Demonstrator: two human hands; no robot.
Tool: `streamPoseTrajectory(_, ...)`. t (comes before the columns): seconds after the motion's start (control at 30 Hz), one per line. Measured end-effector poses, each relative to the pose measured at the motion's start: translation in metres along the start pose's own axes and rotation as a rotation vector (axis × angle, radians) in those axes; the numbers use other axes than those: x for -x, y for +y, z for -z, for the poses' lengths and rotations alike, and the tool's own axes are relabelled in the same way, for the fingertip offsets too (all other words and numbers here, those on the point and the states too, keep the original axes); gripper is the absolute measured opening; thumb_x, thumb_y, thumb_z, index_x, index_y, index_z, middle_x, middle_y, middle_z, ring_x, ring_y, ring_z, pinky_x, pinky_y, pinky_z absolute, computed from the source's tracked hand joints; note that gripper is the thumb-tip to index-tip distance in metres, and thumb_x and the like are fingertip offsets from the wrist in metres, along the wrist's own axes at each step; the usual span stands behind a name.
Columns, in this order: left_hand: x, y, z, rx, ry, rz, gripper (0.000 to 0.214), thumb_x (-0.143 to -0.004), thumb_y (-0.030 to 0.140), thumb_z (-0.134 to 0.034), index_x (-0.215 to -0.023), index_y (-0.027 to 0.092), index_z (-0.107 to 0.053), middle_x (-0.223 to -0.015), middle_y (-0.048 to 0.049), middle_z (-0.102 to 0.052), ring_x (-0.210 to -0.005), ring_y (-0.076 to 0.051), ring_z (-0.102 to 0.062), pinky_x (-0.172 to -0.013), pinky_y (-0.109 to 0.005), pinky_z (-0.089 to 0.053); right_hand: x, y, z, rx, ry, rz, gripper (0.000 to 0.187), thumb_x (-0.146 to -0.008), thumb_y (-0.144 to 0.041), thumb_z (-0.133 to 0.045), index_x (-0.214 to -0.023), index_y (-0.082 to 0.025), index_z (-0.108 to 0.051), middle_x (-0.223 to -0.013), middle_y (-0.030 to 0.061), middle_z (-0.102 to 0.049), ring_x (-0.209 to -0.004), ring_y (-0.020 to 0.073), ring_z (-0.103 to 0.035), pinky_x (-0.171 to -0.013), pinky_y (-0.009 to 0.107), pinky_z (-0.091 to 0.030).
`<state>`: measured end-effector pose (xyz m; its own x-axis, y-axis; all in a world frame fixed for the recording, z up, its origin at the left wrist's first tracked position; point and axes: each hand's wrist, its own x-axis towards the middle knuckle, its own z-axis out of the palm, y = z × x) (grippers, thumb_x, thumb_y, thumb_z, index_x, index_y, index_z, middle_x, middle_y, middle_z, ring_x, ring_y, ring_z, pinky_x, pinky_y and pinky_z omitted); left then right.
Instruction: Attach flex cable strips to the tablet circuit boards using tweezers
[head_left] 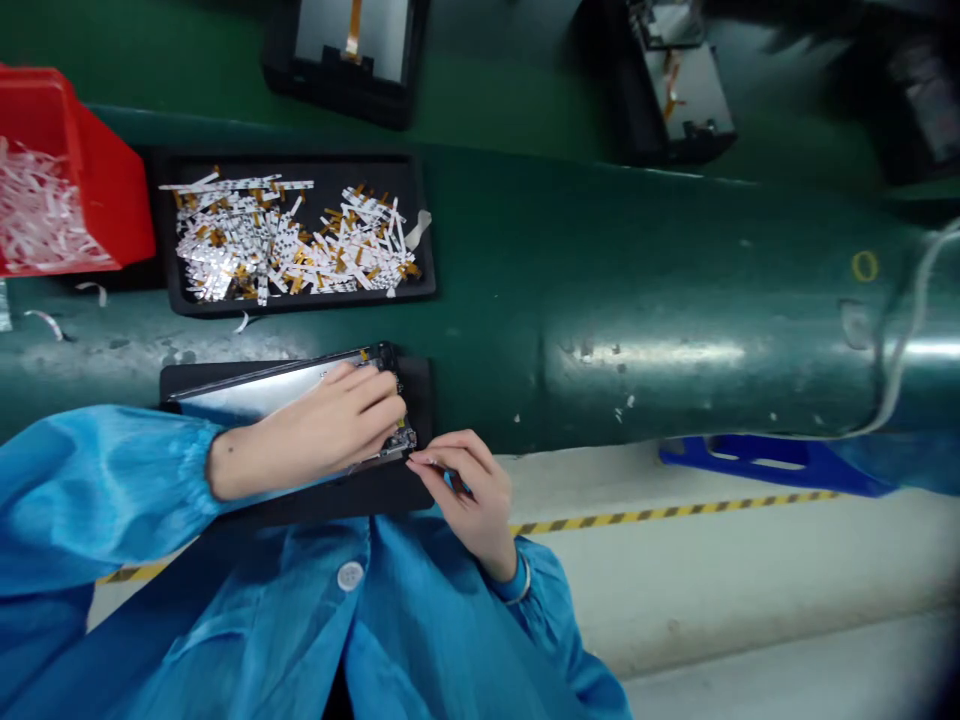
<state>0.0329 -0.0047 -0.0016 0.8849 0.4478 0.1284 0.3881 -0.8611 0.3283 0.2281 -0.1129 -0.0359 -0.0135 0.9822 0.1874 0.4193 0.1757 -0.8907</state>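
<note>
We work over a long, dark green painted bench (pixel 660 290), its glossy surface scuffed and chipped, with yellow-and-black hazard tape (pixel 675 512) running along the pale floor beyond it. From the head view, a red plastic bin (pixel 112 200) holds shredded white strips (pixel 37 210), and a black tray (pixel 300 308) carries a loose heap of thin foil strips (pixel 285 240), silvery white with amber tabs.

Nearest us, a slim panel (pixel 247 395) with a smooth, silvery face and a dark edge lies on a black mat (pixel 360 505). Our left hand (pixel 337 425), coming out of a gathered blue sleeve (pixel 97 490), curls firmly over the panel's end, fingers wrapped across its edge. Our right hand (pixel 461 495) closes to a narrow pinch at the panel's corner, though we cannot tell whether the fingertips (pixel 420 460) hold anything small. The crowded corner looks delicate, so we judge it best to keep the left hand steady and use light, controlled fingertip pressure, since thin foil and flexible tabs can crease easily.
</note>
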Motion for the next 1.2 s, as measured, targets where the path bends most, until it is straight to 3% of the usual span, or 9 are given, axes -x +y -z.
streamPoseTrajectory(0.13,0.008,-0.01,0.015,0.042,0.02,0.098,0.023,-0.103,0.021,-0.035,-0.092,0.017,-0.055,-0.089,-0.0036,-0.056,-0.081,-0.017,-0.051,-0.073,-0.031,-0.034,0.001,0.004,0.004,0.132,-0.136,0.203,0.027,-0.094,-0.012,-0.059,-0.111,-0.025,-0.074,-0.096,0.0053,-0.075,-0.08,0.0153,-0.072,-0.066,0.026,-0.06)
streamPoseTrajectory(0.27,0.021,-0.016,0.019,0.101,0.064,0.151,0.016,-0.103,0.022,-0.039,-0.096,0.017,-0.053,-0.091,-0.0023,-0.056,-0.085,-0.016,-0.052,-0.076,-0.031,-0.036,-0.005,0.004,0.008,0.141,-0.195,0.228,0.029,-0.096,-0.012,-0.055,-0.111,-0.026,-0.075,-0.095,0.0049,-0.077,-0.079,0.0146,-0.073,-0.064,0.024,-0.062)
streamPoseTrajectory(0.63,0.028,-0.019,0.003,0.112,0.118,0.199,0.007,-0.1,0.019,-0.047,-0.096,0.017,-0.052,-0.091,-0.002,-0.058,-0.085,-0.017,-0.051,-0.076,-0.032,-0.033,-0.012,0.004,0.004,0.252,-0.107,0.322,0.018,-0.095,-0.016,-0.059,-0.09,-0.022,-0.075,-0.075,0.0024,-0.071,-0.065,0.0106,-0.068,-0.058,0.019,-0.058)
streamPoseTrajectory(0.97,0.028,-0.017,0.006,0.106,0.121,0.196,0.007,-0.1,0.017,-0.048,-0.094,0.017,-0.053,-0.089,-0.0023,-0.058,-0.083,-0.018,-0.05,-0.075,-0.032,-0.031,-0.008,0.005,-0.001,0.284,-0.088,0.313,0.01,-0.094,-0.02,-0.063,-0.093,-0.021,-0.073,-0.076,0.0018,-0.069,-0.065,0.0103,-0.066,-0.058,0.021,-0.056)
streamPoseTrajectory(1.2,0.026,-0.016,0.004,0.124,0.109,0.187,0.006,-0.099,0.019,-0.051,-0.094,0.018,-0.054,-0.09,-0.0024,-0.059,-0.083,-0.019,-0.047,-0.074,-0.033,-0.028,-0.013,0.003,-0.004,0.256,-0.08,0.342,0.008,-0.094,-0.017,-0.063,-0.093,-0.014,-0.071,-0.074,0.0022,-0.067,-0.066,0.0095,-0.065,-0.055,0.02,-0.051)
